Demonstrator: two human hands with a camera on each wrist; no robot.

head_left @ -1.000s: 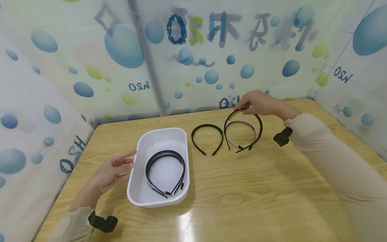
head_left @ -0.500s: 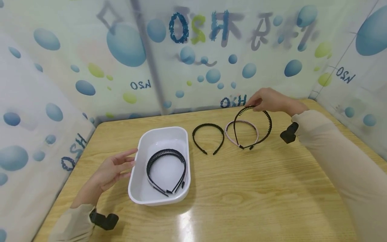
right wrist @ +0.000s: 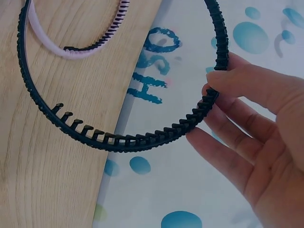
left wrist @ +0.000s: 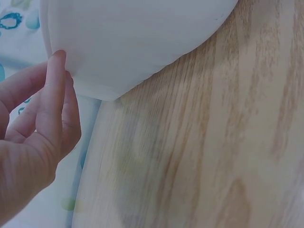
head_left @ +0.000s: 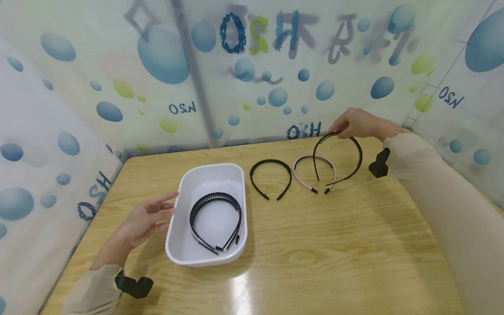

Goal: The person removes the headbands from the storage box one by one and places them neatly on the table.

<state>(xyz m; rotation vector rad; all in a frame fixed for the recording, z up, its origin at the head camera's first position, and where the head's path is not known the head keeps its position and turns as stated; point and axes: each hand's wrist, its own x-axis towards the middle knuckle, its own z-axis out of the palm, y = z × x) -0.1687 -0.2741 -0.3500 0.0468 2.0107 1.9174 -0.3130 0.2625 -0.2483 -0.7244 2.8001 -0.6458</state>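
My right hand (head_left: 360, 124) pinches a black toothed headband (right wrist: 118, 141) by the top of its arch, and its ends point down toward the table. Thumb and fingertips meet on the band in the right wrist view. Just left of it, a pink headband (head_left: 303, 185) with dark teeth lies on the table, partly overlapped by the held one in the head view. Beside that lies another black headband (head_left: 270, 161). My left hand (head_left: 147, 221) touches the side of a white plastic basin (head_left: 212, 177) with loosely extended fingers. Overlapping dark headbands (head_left: 216, 197) lie inside the basin.
The wooden table (head_left: 315, 258) runs back to a wall covering (head_left: 252, 113) printed with bubbles and letters. More of that covering rises on the left and right sides. A black wrist camera (head_left: 135, 286) sits on the left sleeve.
My right hand has moved right and slightly up and back with the black headband, away from the pink one. My left hand stays at the basin's side.
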